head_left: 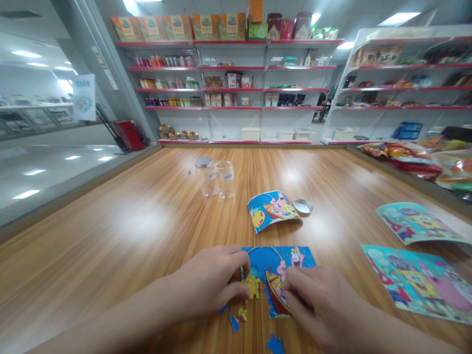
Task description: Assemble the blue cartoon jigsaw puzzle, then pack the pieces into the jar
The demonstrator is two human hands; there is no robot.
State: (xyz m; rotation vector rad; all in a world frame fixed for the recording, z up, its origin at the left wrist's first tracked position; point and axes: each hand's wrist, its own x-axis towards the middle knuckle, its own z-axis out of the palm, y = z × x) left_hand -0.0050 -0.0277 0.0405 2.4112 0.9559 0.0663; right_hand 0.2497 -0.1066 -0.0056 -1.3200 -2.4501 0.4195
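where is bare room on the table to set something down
Brown wooden tabletop is bare well left of the transparent cylindrical jars, beyond the left forearm, and behind the round silver lid. Crowded: at the left hand and right hand, around the blue cartoon puzzle and loose pieces.

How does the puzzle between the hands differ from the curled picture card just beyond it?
Build: the puzzle is interlocking pieces with a gap at its near edge; the picture card is one sheet.
Pose: the puzzle lies flat; the picture card is curled.
Contact: the left hand and right hand are on the puzzle; neither touches the picture card.
Shared: matching blue picture with a boat and cartoon figures.
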